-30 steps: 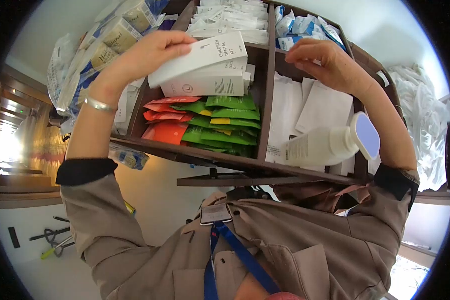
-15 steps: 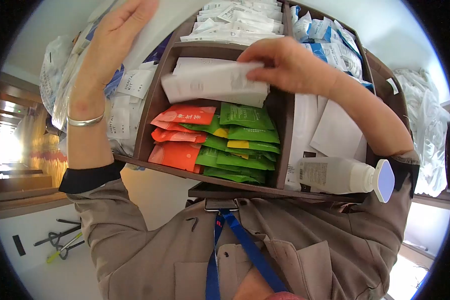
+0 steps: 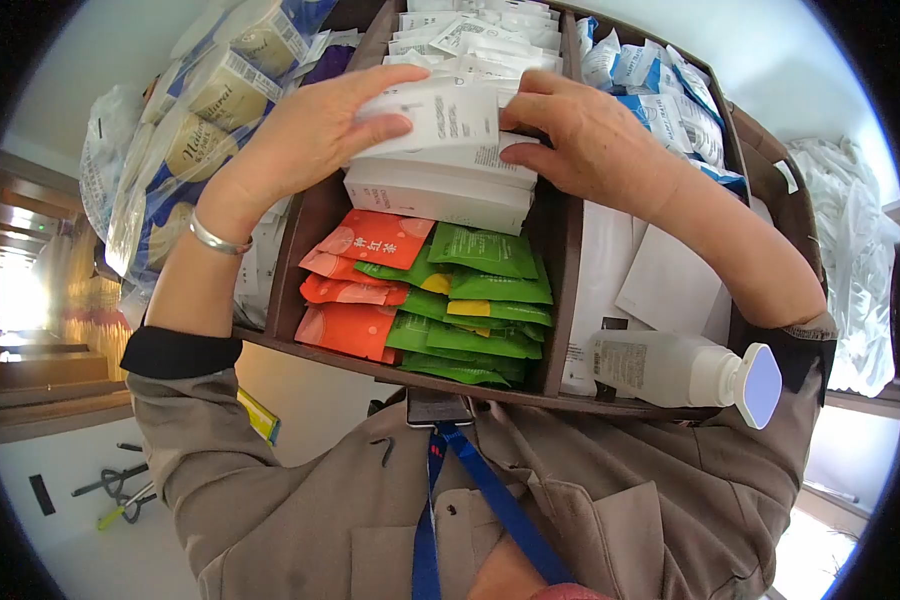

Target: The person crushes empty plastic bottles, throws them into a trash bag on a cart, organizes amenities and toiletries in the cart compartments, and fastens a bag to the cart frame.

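Gripping box (image 3: 445, 118) in left hand (image 3: 305, 132), upper centre of frame; right hand (image 3: 595, 140) curls beside it, hold unclear. Slack pinch could drop box onto sachets (image 3: 425, 300).

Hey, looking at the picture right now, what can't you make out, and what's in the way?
All in the head view:
- Left hand: some fingers are hidden behind the upper white box.
- Upper white box: its finest print is blurred.
- Right hand: its curled fingers hide whether it grips or only touches.
- Lower white box: its walls hide the inside.
- Bottle: label print too small.
- White packets: cut off by the top edge.
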A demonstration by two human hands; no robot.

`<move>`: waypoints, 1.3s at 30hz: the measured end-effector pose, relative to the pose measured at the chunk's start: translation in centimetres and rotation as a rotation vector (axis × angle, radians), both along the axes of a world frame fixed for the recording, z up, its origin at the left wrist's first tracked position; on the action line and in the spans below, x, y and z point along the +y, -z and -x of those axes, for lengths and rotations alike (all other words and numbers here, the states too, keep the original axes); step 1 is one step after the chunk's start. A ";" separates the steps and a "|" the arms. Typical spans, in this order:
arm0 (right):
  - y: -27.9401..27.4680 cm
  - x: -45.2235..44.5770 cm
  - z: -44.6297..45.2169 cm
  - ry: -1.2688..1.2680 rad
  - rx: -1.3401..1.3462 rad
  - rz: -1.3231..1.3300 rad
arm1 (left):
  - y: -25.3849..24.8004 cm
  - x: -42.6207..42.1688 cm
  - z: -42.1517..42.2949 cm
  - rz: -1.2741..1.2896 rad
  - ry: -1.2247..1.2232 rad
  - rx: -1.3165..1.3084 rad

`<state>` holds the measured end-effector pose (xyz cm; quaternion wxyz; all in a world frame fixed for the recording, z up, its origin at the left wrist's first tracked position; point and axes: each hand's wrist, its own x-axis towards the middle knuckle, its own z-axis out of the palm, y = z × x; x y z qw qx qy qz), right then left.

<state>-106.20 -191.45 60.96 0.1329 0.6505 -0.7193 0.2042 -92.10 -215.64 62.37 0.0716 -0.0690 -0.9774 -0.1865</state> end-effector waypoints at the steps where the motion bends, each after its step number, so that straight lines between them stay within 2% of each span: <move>1: -0.1 0.2 0.2 0.006 -0.002 0.001 | -0.2 -0.2 0.1 0.001 0.006 -0.002; 3: -0.7 0.4 0.3 0.024 0.009 -0.027 | -1.5 0.0 -0.1 0.000 0.094 0.197; 5: -1.2 1.1 0.5 -0.034 0.000 -0.127 | -1.6 1.4 -0.2 0.056 0.045 0.147; 7: -1.3 1.3 0.3 -0.095 0.001 -0.226 | -0.6 2.5 0.3 0.292 0.137 0.051; 9: -0.9 1.4 -0.7 -0.077 0.079 -0.382 | 0.5 2.7 0.7 0.319 0.194 0.101; 10: -0.7 1.4 -1.2 -0.023 0.214 -0.376 | 0.7 2.6 0.9 0.363 0.204 0.176; 11: -0.8 1.4 -1.7 -0.019 0.214 -0.374 | 0.8 2.4 1.0 0.405 0.214 0.248; 15: -1.6 0.8 -3.4 0.000 0.337 -0.557 | 1.2 1.7 0.0 0.247 0.218 0.243; 18: -2.4 0.5 -4.3 -0.036 0.417 -0.682 | 1.7 2.2 -0.2 0.220 0.105 0.187; 19: -2.3 0.4 -4.0 -0.039 0.419 -0.681 | 1.7 2.3 -0.3 0.194 0.036 0.172; 21: -1.8 0.5 -2.9 -0.089 0.312 -0.602 | 1.9 2.0 -0.4 0.161 0.047 0.167; 24: -0.4 0.9 -2.6 -0.037 0.375 -0.477 | 2.4 2.1 -0.2 0.146 0.060 0.213; 25: 0.0 0.9 -2.7 -0.038 0.427 -0.481 | 2.5 2.3 0.0 0.163 0.054 0.269; 27: -1.1 1.0 -2.8 -0.048 0.370 -0.527 | 2.6 2.8 -0.3 0.132 0.033 0.261; 28: -1.8 1.3 -2.2 -0.029 0.377 -0.523 | 2.4 3.0 -0.3 0.206 0.003 0.293; 30: -3.3 2.1 -0.2 -0.115 -0.008 -0.375 | 2.0 3.0 -0.7 0.269 -0.015 0.283; 31: -3.7 2.4 1.2 -0.097 -0.003 -0.372 | 1.6 3.1 -0.5 0.269 0.001 0.293; 33: -4.5 2.5 4.4 0.163 0.033 -0.143 | 0.6 3.1 -0.2 0.205 0.017 0.308; 34: -4.3 2.4 5.8 0.161 0.038 -0.132 | 0.5 2.1 0.3 0.181 0.018 0.321; 36: -2.6 1.2 8.0 0.179 0.221 -0.020 | 0.0 0.8 2.0 0.206 -0.009 0.324; 39: -1.1 -1.6 7.8 0.197 0.093 -0.080 | 0.0 -1.0 4.7 0.192 -0.058 0.286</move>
